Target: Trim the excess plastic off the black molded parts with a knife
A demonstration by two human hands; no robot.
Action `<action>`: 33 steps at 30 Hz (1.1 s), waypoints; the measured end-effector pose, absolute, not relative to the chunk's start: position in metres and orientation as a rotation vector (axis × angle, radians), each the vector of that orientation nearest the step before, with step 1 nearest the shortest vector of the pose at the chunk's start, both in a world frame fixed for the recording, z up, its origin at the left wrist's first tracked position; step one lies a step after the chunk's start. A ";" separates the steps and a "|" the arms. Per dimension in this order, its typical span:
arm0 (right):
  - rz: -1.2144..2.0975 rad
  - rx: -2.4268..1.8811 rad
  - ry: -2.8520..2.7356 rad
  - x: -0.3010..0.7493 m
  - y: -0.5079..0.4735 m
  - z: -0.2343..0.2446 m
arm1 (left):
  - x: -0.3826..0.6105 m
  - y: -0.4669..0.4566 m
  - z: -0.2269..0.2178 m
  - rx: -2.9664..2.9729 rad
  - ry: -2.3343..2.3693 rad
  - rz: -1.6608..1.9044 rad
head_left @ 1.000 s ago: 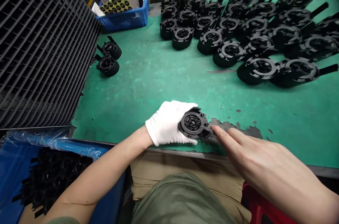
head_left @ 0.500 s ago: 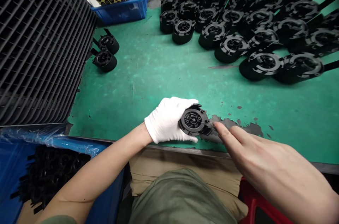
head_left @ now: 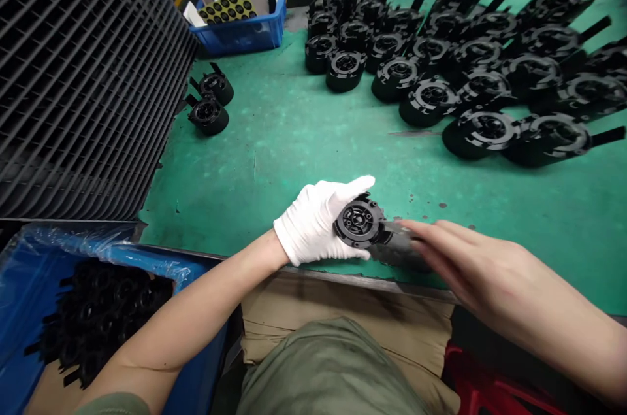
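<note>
My left hand [head_left: 318, 222], in a white glove, is closed around the side of a round black plastic housing [head_left: 359, 221]. The housing's ringed face with a small central hub points up, and it is held just above the bench's near edge. On its right side a black strap-like part sticks out toward my right hand [head_left: 470, 258]. That hand is bare, with its fingers pinched together. A thin greyish thing shows at the fingertips, too blurred to name, and whether it touches the housing is hard to tell.
Many similar black housings [head_left: 431, 100] stand in rows on the green bench [head_left: 304, 140]; a pair [head_left: 209, 116] stands at left. Behind them is a blue bin [head_left: 240, 36] holding boxes. Black grid racks [head_left: 88, 75] rise at far left, above a plastic-lined blue crate [head_left: 196, 271] of black parts.
The view has shifted a little, so the bench items appear lower. My left thumb has lifted off the housing's rim somewhat. The right hand has turned slightly beside the housing.
</note>
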State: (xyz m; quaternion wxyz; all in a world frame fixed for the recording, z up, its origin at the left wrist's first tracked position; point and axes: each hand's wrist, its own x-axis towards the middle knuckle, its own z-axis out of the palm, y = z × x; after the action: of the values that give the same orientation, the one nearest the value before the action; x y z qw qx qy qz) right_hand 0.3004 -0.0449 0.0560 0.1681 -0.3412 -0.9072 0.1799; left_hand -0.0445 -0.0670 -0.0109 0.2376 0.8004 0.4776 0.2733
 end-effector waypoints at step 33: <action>-0.141 -0.912 -2.812 0.276 -0.084 0.061 | -0.002 -0.098 -0.023 2.288 1.573 0.996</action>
State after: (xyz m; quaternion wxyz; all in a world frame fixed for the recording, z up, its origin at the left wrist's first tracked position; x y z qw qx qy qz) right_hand 0.2761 -0.0844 0.0609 0.0907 -0.3070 -0.9462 -0.0474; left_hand -0.0019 -0.0975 -0.0232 0.0958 0.7721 0.5308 0.3360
